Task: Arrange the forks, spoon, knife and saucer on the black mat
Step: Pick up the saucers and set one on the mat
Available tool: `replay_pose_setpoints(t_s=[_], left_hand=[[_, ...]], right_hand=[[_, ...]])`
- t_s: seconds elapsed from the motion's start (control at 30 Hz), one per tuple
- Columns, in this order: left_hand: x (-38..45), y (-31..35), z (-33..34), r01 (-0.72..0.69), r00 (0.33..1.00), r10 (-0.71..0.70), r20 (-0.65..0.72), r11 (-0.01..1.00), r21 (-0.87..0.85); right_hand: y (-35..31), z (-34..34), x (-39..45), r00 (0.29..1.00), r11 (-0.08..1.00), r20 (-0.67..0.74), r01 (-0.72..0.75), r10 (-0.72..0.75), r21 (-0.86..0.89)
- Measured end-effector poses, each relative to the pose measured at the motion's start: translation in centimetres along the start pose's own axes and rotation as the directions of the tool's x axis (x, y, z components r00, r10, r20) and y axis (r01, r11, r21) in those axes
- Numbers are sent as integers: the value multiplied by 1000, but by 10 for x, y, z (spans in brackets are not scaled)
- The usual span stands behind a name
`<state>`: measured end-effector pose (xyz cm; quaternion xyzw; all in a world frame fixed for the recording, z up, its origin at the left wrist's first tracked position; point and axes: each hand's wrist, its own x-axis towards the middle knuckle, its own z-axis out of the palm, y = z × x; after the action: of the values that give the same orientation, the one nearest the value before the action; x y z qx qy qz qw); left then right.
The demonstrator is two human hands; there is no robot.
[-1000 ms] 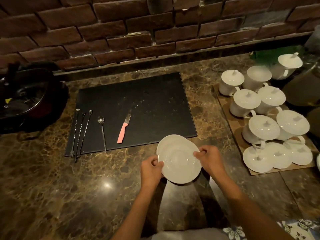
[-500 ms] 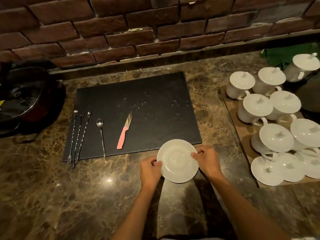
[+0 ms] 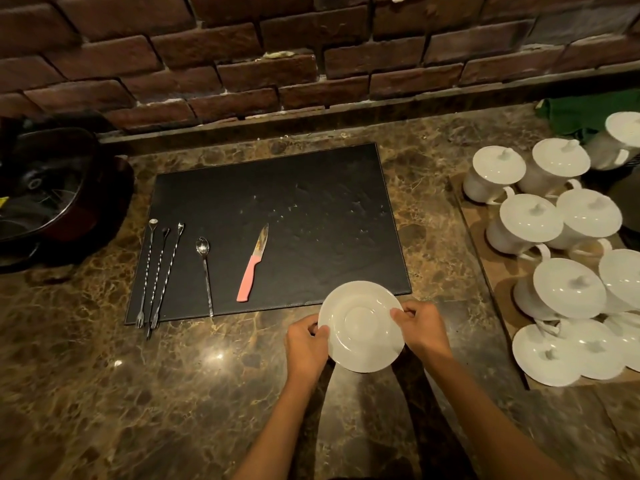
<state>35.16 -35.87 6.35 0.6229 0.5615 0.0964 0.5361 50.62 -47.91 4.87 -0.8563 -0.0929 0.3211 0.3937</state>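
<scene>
A white saucer [image 3: 361,325] is held by its rim between my left hand [image 3: 306,341] and my right hand [image 3: 420,327], over the front right corner of the black mat [image 3: 311,209]. Its far edge overlaps the mat's front edge. On the mat's left side lie three long twisted forks [image 3: 159,275], tines toward me and reaching past the mat's edge. Beside them lies a slim spoon [image 3: 205,268]. A knife with a pink handle [image 3: 252,268] lies to the right of the spoon, blade pointing away.
Several white lidded cups [image 3: 554,258] stand on a brown board [image 3: 485,258] at the right. A dark round pot [image 3: 45,195] sits at the far left. A brick wall [image 3: 311,64] runs along the back of the marble counter [image 3: 138,393]. A green cloth [image 3: 585,114] lies far right.
Both hands have carried the saucer forward, toward the mat's front right corner. The cutlery on the mat has not moved.
</scene>
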Motion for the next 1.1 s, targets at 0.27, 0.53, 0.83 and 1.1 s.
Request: replay_pose_setpoints(t_s=[0.27, 0.53, 0.83, 1.1], left_hand=[[52, 55, 3, -80, 997, 80, 0, 997, 2], [94, 76, 21, -37, 999, 37, 1, 998, 57], [100, 65, 25, -77, 997, 76, 20, 995, 56], [85, 49, -14, 18, 999, -17, 28, 998, -58]], right_hand=[[-50, -13, 51, 991, 993, -80, 108, -105, 45], [-68, -11, 94, 994, 997, -87, 70, -72, -29], [-58, -7, 98, 992, 995, -87, 91, -95, -47], [-64, -9, 72, 978, 997, -204, 51, -39, 54]])
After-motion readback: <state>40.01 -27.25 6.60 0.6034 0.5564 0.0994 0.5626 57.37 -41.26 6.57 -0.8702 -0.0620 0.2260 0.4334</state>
